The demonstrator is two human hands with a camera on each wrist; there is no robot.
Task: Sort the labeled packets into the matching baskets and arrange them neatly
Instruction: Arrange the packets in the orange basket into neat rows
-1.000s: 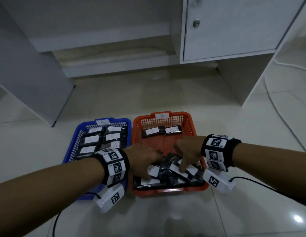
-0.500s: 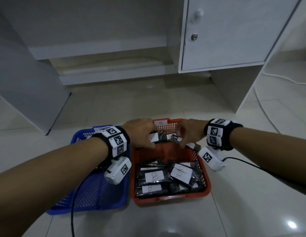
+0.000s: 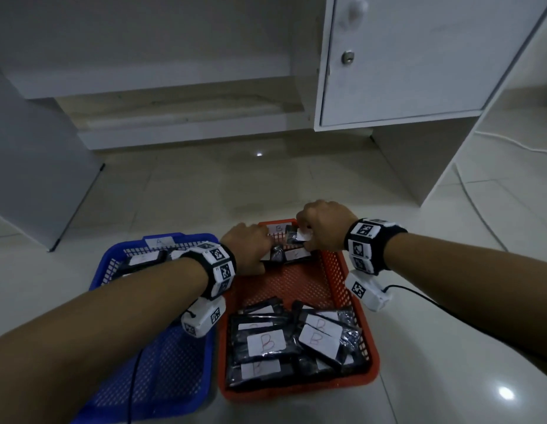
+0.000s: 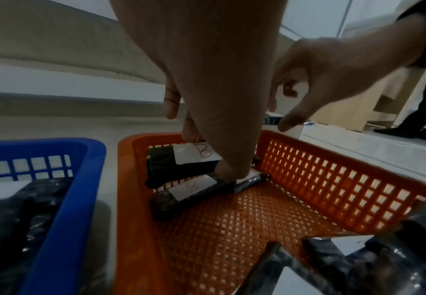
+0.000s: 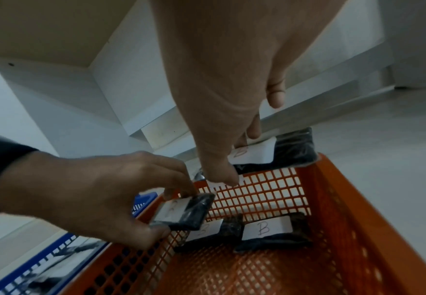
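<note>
Both hands work at the far end of the orange basket (image 3: 333,270). The left hand (image 5: 85,195) pinches one packet (image 5: 184,212); the right hand (image 5: 222,123) grips another packet (image 5: 277,151) above the far rim. Slick wrapping could slip, spoiling the row.

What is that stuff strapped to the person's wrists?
Both forearms are bare, with no sleeves. Each wrist wears a black band covered in white squares printed with black pixel-like codes. Under each hangs a small white camera box with the same codes, trailing a thin black cable.
</note>
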